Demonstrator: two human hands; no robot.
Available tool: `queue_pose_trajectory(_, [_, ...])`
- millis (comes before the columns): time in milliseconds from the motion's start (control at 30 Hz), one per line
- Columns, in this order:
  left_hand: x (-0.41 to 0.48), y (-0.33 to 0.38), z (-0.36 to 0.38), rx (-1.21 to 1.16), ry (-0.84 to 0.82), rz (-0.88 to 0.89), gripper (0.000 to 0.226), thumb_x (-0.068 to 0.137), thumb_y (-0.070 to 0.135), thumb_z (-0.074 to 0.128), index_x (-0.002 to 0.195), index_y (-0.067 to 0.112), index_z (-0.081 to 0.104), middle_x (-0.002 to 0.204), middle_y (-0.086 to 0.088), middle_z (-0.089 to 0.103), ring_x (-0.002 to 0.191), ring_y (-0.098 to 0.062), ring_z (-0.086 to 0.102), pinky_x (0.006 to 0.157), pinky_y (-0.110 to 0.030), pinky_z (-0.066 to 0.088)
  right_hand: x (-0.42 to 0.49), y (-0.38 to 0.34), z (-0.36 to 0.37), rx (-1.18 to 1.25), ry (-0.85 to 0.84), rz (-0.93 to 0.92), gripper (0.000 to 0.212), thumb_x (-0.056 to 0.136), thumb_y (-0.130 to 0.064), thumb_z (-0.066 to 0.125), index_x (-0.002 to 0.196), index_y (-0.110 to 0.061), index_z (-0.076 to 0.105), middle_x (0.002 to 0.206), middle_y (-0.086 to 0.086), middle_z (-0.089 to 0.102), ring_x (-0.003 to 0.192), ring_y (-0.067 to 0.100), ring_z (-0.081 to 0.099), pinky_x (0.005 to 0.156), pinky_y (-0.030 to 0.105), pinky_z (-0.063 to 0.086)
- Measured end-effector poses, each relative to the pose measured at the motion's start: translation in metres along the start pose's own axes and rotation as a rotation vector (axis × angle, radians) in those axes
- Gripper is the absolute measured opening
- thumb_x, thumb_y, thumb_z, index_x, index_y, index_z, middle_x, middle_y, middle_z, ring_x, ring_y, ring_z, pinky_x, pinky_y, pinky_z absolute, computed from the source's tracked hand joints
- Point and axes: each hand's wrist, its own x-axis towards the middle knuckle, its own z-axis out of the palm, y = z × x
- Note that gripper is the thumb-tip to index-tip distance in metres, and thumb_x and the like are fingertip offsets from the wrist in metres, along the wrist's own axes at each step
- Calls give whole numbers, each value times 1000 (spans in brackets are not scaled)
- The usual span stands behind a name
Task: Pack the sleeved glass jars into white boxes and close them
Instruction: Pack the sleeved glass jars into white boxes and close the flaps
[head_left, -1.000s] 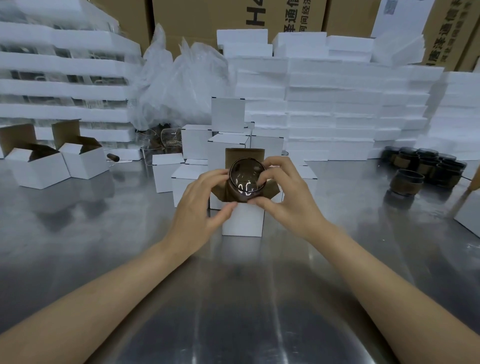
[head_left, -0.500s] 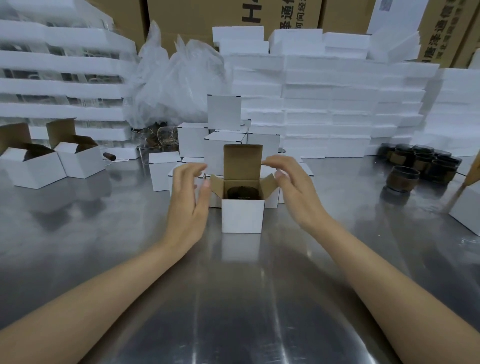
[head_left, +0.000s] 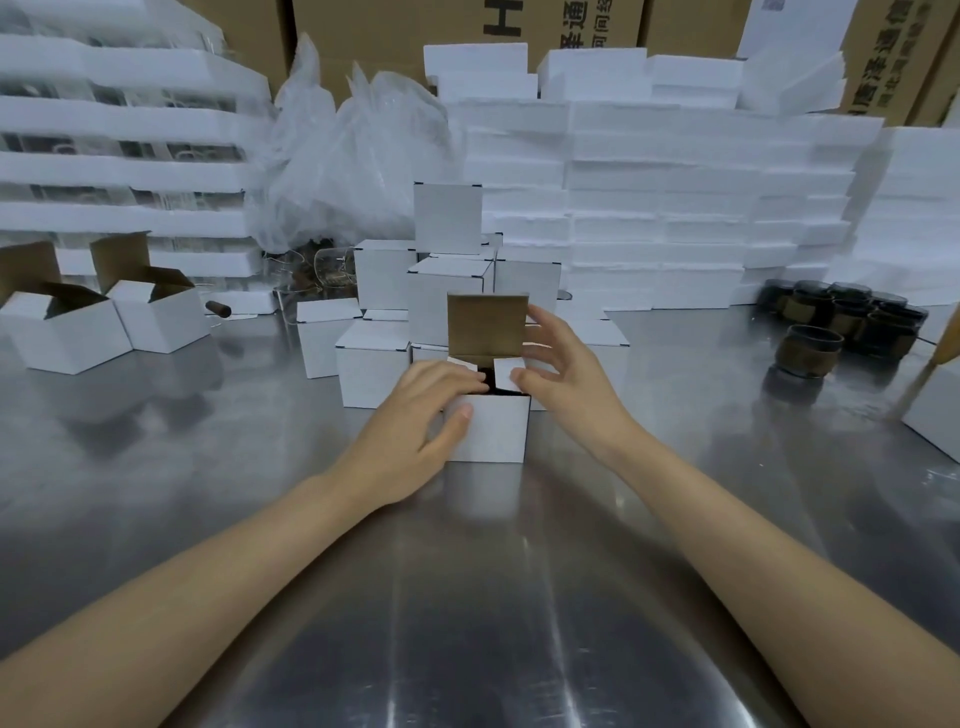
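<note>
Small white cardboard box (head_left: 491, 428) upright on steel table (head_left: 467, 597), rear lid raised. Left hand (head_left: 421, 415) pressing left flap inward, thumb on front wall. Right hand (head_left: 558, 371) fingers spread, thumb on right flap. Dark jar barely visible between flaps.

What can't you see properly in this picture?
All in the head view:
- Jar inside the white box: only a dark gap shows; the side flaps and both hands cover it.
- Left hand fingertips: whether they press the flap cannot be told.
- Right hand: its fingers hide the right flap's edge.
- Carton lettering: cut off by the top edge.
- Box at the right edge: cut off.
- Glassware under the plastic bag: blurred.
</note>
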Motion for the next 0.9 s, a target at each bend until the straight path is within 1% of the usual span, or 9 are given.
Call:
queue_pose_trajectory(67, [-1, -1, 2, -17, 16, -1, 34, 99, 28, 41, 123, 16, 62, 127, 5, 52, 124, -10, 43, 105, -24, 34, 0, -1, 0, -19, -1, -37, 49, 87, 11, 55, 127, -16, 48, 122, 2, 57, 116, 14, 55, 92, 21, 48])
queue_pose_trajectory(133, [-2, -3, 4, -42, 53, -20, 30, 97, 24, 46, 120, 16, 65, 123, 3, 43, 121, -8, 42, 102, -19, 34, 0, 0, -1, -36, -21, -50, 36, 87, 11, 54, 114, -13, 53, 118, 7, 59, 114, 16, 57, 93, 29, 50])
queue_pose_trajectory(233, [-3, -3, 4, -53, 100, -80, 28, 95, 25, 50, 118, 21, 65, 114, 10, 37, 105, -2, 45, 93, -11, 35, -1, 2, -3, -146, -62, -56, 23, 91, 7, 50, 101, -10, 61, 110, 6, 64, 109, 18, 59, 93, 36, 51])
queue_pose_trajectory(367, [-1, -1, 4, -176, 226, -80, 21, 88, 15, 63, 108, 19, 58, 104, 9, 48, 97, -4, 52, 84, -9, 40, -4, 2, -10, -209, -75, -89, 28, 97, -1, 40, 104, -9, 65, 111, 4, 65, 109, 20, 58, 97, 32, 46])
queue_pose_trajectory(467, [0, 2, 4, -276, 315, -98, 42, 81, 3, 72, 104, 28, 47, 110, 4, 48, 99, -7, 53, 80, -15, 47, -7, 2, -9, -253, -94, -119, 23, 97, -24, 51, 106, -10, 66, 110, -3, 65, 107, 8, 57, 94, 28, 46])
queue_pose_trajectory(500, [1, 3, 4, -294, 327, -107, 45, 81, 2, 73, 105, 27, 45, 112, 3, 47, 100, -8, 54, 79, -16, 48, -7, 2, -8, -287, -91, -131, 20, 95, -26, 56, 107, -12, 66, 110, -5, 64, 107, 6, 56, 94, 29, 47])
queue_pose_trajectory(600, [2, 5, 2, -270, 295, -138, 33, 85, 9, 70, 111, 20, 52, 114, 5, 51, 102, -4, 53, 74, -18, 48, -8, 5, -7, -353, -92, -216, 20, 94, -21, 61, 111, -15, 69, 111, -2, 63, 108, 9, 57, 95, 35, 49])
queue_pose_trajectory(700, [3, 5, 0, -208, 284, -129, 19, 90, 15, 64, 109, 17, 60, 110, 4, 53, 97, -4, 54, 71, -23, 48, -7, 6, -9, -405, -116, -250, 24, 95, -25, 59, 116, -20, 69, 112, -3, 62, 107, 10, 57, 95, 38, 48])
queue_pose_trajectory(900, [4, 7, -1, -197, 280, -120, 20, 94, 16, 59, 111, 25, 63, 108, 6, 50, 92, -4, 53, 68, -23, 45, -4, 4, -10, -508, -120, -281, 25, 95, -29, 58, 115, -21, 70, 109, -5, 63, 102, 8, 60, 85, 36, 53])
